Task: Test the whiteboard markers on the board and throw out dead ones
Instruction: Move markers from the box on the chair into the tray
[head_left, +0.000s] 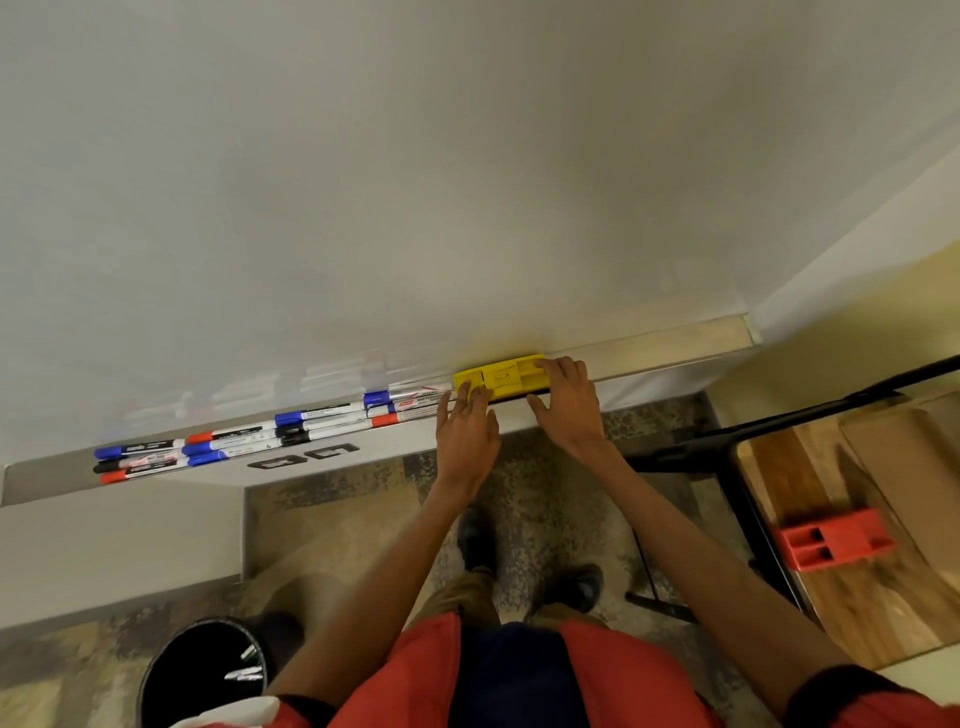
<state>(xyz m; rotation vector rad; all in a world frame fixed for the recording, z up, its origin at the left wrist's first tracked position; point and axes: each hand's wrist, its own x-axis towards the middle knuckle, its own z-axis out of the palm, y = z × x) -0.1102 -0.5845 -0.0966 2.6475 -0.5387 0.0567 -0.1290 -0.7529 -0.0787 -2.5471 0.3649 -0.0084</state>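
The whiteboard (415, 182) fills the upper view, and its surface looks blank. Along its tray (649, 353) lie several markers (291, 431) with blue, red and black caps, running from the far left up to a yellow eraser (506, 376). My left hand (467, 436) touches the eraser's left end with fairly straight fingers, right beside the nearest markers. My right hand (569, 410) grips the eraser's right end, fingers over its top and thumb against its front edge. Neither hand holds a marker.
A black bin (202, 670) stands on the carpet at the lower left with a few markers inside. To the right is a wooden table (779, 467) on a black frame, carrying a red eraser (831, 538) and a cardboard sheet (909, 467).
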